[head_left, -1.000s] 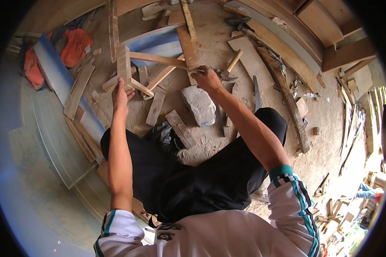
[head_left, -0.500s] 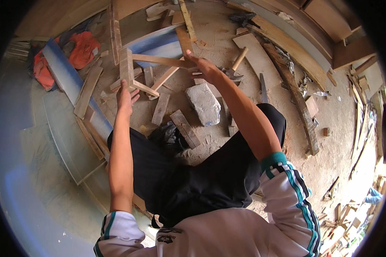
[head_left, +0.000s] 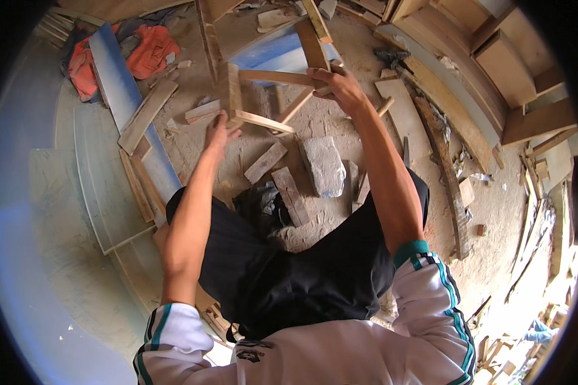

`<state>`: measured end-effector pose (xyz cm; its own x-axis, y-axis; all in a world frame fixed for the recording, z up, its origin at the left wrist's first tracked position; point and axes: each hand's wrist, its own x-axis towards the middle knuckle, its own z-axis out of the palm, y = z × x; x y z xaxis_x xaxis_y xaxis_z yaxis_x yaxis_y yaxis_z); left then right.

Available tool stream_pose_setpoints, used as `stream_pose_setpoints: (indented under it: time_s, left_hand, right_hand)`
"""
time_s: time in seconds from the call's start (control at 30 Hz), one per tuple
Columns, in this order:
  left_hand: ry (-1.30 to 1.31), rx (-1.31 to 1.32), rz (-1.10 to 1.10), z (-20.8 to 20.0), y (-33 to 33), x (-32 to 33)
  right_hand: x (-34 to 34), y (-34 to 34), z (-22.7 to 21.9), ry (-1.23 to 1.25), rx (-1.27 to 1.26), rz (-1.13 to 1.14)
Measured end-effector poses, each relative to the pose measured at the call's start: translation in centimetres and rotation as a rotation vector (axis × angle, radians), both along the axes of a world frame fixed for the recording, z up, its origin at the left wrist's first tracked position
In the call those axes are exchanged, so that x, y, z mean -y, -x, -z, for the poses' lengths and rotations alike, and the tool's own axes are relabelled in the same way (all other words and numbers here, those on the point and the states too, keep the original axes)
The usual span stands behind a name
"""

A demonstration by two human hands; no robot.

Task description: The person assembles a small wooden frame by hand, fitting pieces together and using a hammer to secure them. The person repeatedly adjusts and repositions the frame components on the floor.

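Observation:
A small open wooden frame (head_left: 277,77), made of several joined pieces, is between my two hands, tilted above the dirt floor. My left hand (head_left: 218,136) grips its near left corner, with the fingertips partly hidden behind the wood. At the far right end, my right hand (head_left: 341,88) is closed round the frame beside a wide brown upright piece (head_left: 313,45). A pale stone block (head_left: 323,167) lies on the floor nearer to me. Behind my right forearm, only a wooden handle (head_left: 385,106) shows of the hammer.
Short wood offcuts (head_left: 266,162) and a black plastic bag (head_left: 261,208) lie between my knees. At left are a blue-white board (head_left: 117,70), an orange cloth (head_left: 153,51) and glassy sheets (head_left: 83,173). Long planks (head_left: 446,173) and wooden cabinetry (head_left: 507,64) line the right side.
The wooden frame has shifted rightward and slightly away from me with both hands. My right hand's fingers, more outstretched before, are now curled round its right end. The view has shifted a little.

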<state>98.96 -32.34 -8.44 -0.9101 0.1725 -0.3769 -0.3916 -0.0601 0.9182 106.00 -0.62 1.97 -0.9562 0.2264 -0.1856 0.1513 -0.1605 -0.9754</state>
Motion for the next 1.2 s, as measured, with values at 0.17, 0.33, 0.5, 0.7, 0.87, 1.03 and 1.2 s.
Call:
stream_pose_setpoints:
  time_s: [0.17, 0.33, 0.5, 0.7, 0.87, 1.03, 1.2]
  left_hand:
    - [-0.127, 0.132, 0.127, 3.5, 0.3, -4.5]
    - [-0.122, 0.266, 0.154, 8.8, -0.2, -5.2]
    - [-0.139, 0.327, 0.264, 12.0, -0.5, -4.2]
    - [-0.089, 0.365, 0.120, 14.2, 2.6, -3.8]
    - [-0.050, 0.330, 0.055, 15.1, 3.3, -4.4]
    - [0.039, 0.249, 0.018, 17.8, 3.2, -4.0]
    - [0.618, -0.054, 0.113, 19.1, 3.9, -1.4]
  right_hand:
    - [1.4, 0.7, -2.5, -0.553, 0.001, 0.107]
    - [7.2, 1.7, -1.7, -0.930, 0.091, 0.212]
    - [10.5, 2.1, -0.8, -1.024, 0.164, 0.211]
    - [12.8, 4.6, 0.5, -1.071, 0.213, 0.213]
    - [14.4, 6.7, 0.9, -1.060, 0.310, 0.173]
    - [13.9, 6.8, 1.5, -0.892, 0.233, -0.055]
    - [11.3, 3.4, 1.8, -0.972, -0.097, -0.019]
